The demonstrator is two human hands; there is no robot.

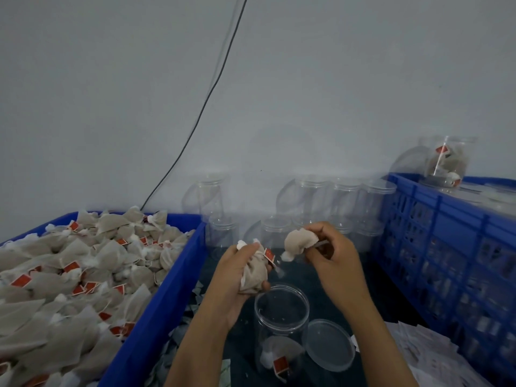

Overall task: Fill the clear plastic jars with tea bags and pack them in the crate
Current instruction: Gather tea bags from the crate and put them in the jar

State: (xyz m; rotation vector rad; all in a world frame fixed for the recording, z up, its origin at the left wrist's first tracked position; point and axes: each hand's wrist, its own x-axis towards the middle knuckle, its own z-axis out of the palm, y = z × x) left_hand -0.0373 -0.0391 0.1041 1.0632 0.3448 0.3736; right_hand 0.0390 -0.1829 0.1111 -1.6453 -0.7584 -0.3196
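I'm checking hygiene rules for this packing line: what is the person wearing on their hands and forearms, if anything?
Nothing shows. The left hand and right hand are bare, without gloves, and no ring, watch or bracelet can be seen. Both forearms are uncovered down to the bottom edge of the picture, so no sleeve is in view.

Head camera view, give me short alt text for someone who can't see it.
Two hands hold tea bags above an open clear jar: the left hand grips a bunch, the right hand pinches one. A blue bin of tea bags sits left, a blue crate right.
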